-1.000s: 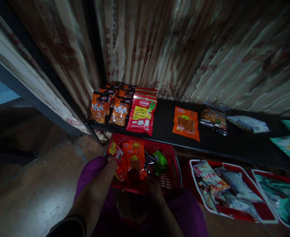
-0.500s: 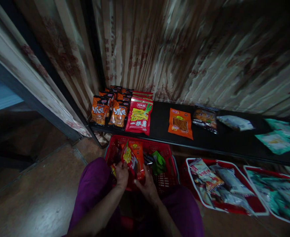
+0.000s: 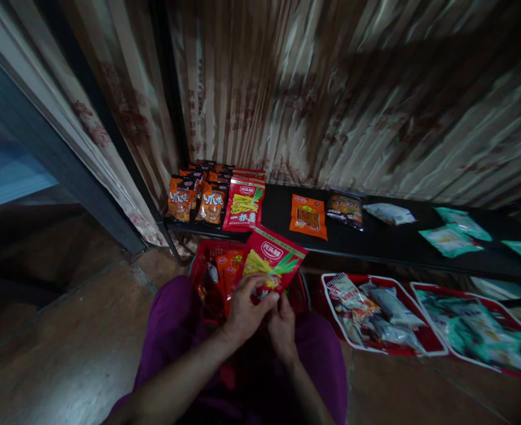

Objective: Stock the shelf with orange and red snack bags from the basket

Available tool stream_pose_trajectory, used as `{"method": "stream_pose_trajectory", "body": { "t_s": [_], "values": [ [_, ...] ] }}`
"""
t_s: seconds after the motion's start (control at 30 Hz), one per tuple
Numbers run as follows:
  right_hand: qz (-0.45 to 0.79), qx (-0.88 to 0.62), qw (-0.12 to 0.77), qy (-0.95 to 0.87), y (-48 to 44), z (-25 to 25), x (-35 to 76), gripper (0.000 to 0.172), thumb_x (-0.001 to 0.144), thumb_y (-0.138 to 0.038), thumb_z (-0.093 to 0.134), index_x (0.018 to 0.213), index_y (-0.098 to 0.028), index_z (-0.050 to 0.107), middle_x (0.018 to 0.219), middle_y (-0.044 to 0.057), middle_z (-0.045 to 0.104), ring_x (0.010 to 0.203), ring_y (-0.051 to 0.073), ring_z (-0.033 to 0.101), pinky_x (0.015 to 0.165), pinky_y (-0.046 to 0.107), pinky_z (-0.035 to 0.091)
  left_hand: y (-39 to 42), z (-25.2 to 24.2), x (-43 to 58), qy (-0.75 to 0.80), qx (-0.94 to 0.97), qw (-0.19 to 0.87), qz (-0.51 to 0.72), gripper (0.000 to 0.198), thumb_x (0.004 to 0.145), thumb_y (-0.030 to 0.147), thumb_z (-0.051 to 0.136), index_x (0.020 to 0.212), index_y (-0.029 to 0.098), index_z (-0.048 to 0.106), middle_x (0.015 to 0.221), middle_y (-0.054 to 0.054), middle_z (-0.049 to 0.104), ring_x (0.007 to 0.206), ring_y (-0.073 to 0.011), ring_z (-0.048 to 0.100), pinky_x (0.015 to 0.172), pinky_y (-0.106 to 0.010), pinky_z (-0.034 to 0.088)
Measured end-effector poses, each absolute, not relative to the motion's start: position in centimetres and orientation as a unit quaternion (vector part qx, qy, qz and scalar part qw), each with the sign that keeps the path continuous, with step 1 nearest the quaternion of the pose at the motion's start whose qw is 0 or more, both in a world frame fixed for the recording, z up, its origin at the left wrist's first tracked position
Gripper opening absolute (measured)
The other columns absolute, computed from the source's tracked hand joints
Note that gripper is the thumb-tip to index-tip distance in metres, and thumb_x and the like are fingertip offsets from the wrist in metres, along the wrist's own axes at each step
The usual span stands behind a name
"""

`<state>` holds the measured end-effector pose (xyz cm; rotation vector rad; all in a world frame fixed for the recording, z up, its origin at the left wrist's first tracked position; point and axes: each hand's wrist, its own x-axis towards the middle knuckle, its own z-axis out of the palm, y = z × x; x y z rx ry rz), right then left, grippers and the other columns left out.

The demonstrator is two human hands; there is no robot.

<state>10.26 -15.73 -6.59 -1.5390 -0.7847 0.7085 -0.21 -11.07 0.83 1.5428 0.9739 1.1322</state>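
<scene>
A red snack bag (image 3: 273,252) with yellow and green print is held up over the red basket (image 3: 205,248) between my knees. My left hand (image 3: 247,307) is closed on its lower left part, thumb across the front. My right hand (image 3: 282,323) grips the bottom edge, its fingers partly hidden. Below, orange snack packets (image 3: 230,267) lie in the basket. On the black shelf just behind, similar red bags (image 3: 244,203) stand in a row beside orange-and-black packets (image 3: 181,199).
Farther right on the shelf (image 3: 278,218) lie an orange packet (image 3: 308,216), a dark packet (image 3: 345,209), a white packet (image 3: 390,213) and green packets (image 3: 449,239). Two white-rimmed baskets of packets, one nearer (image 3: 331,321) and one farther right (image 3: 459,354), stand on the floor. A curtain hangs behind.
Both hands have lifted the red snack bag out of the basket and turned its front upward. The view has shifted slightly, so the shelf's right end shows more.
</scene>
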Motion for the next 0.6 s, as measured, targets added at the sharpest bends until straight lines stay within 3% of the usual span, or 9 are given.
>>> {"method": "stream_pose_trajectory", "body": {
  "t_s": [0.13, 0.23, 0.37, 0.47, 0.6],
  "values": [
    [0.434, -0.597, 0.633, -0.231, -15.9, -2.7, 11.2, 0.045, 0.073, -0.051, 0.065, 0.108, -0.022, 0.064, 0.099, 0.006, 0.072, 0.083, 0.024, 0.067, 0.075, 0.038, 0.054, -8.8, 1.8, -2.3, 0.489, 0.566, 0.396, 0.533, 0.017, 0.078, 0.03, 0.061, 0.092, 0.021, 0.067, 0.107, -0.007, 0.063, 0.105, -0.02, 0.056, 0.099, -0.038, 0.04],
    [0.483, -0.589, 0.618, -0.192, -16.4, -1.0, 11.5, 0.043, 0.067, -0.048, 0.072, 0.103, -0.023, 0.068, 0.094, 0.004, 0.074, 0.08, 0.024, 0.068, 0.07, 0.036, 0.056, -7.1, 2.1, -3.3, 0.505, 0.455, 0.533, 0.503, 0.023, 0.072, 0.038, 0.068, 0.088, 0.021, 0.068, 0.099, -0.005, 0.067, 0.099, -0.0209, 0.06, 0.093, -0.034, 0.043],
    [0.49, -0.597, 0.616, -0.154, -16.8, -0.2, 11.4, 0.039, 0.062, -0.044, 0.077, 0.095, -0.023, 0.071, 0.093, 0.003, 0.074, 0.08, 0.024, 0.069, 0.071, 0.036, 0.056, -6.4, 3.1, -3.7, 0.411, 0.292, 0.744, 0.438, 0.04, 0.063, 0.048, 0.075, 0.088, 0.017, 0.069, 0.091, -0.007, 0.071, 0.095, -0.0239, 0.064, 0.087, -0.036, 0.047],
    [0.513, -0.574, 0.618, -0.159, -16.7, 0.3, 11.3, 0.042, 0.06, -0.044, 0.078, 0.096, -0.023, 0.07, 0.09, 0.004, 0.075, 0.078, 0.025, 0.07, 0.07, 0.037, 0.056, -6.4, 4.1, -3.8, 0.359, 0.243, 0.798, 0.418, 0.047, 0.055, 0.043, 0.082, 0.089, 0.014, 0.069, 0.09, -0.009, 0.072, 0.094, -0.0254, 0.066, 0.088, -0.038, 0.047],
    [0.529, -0.566, 0.604, -0.188, -16.8, 1.1, 11.3, 0.042, 0.062, -0.045, 0.077, 0.097, -0.022, 0.07, 0.09, 0.005, 0.075, 0.079, 0.026, 0.07, 0.071, 0.038, 0.056, -6.3, 4.7, -3.8, 0.353, 0.233, 0.794, 0.437, 0.046, 0.052, 0.04, 0.085, 0.086, 0.013, 0.069, 0.088, -0.009, 0.073, 0.095, -0.0259, 0.066, 0.091, -0.039, 0.047]
  ]
}}
